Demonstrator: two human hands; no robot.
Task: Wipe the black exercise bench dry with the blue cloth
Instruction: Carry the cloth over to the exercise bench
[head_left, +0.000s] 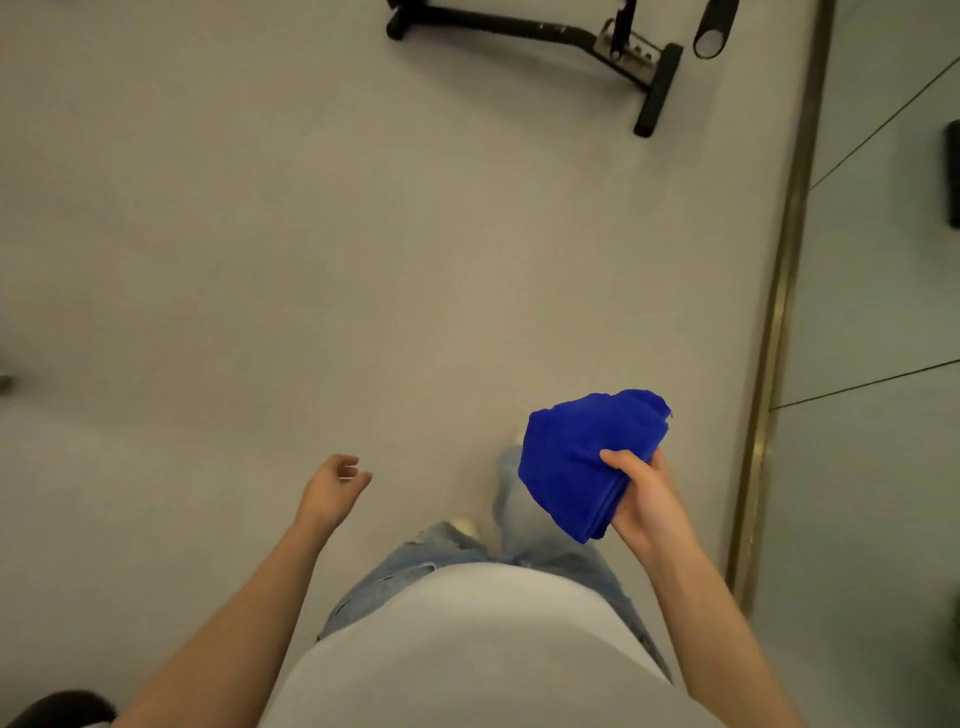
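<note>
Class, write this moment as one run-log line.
stage: wiping not begun | right hand: holds folded blue cloth | left hand: empty, loosely curled | black equipment frame: on floor ahead, untouched

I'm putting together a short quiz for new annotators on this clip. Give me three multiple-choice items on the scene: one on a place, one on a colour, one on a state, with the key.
1. Where is the black metal frame?
A. On the floor ahead, at the top of the view.
B. On a table.
C. Against the person's legs.

2. What colour is the cloth?
A. Red.
B. White.
C. Blue.

3. How is the left hand?
A. Gripping the cloth.
B. Empty, fingers loosely curled.
C. Pressed flat on the floor.

Key:
1 A: the frame rests on the grey floor well beyond both hands.
2 C: the folded cloth held in the right hand is bright blue.
3 B: the left hand hangs over bare floor and holds nothing.
</note>
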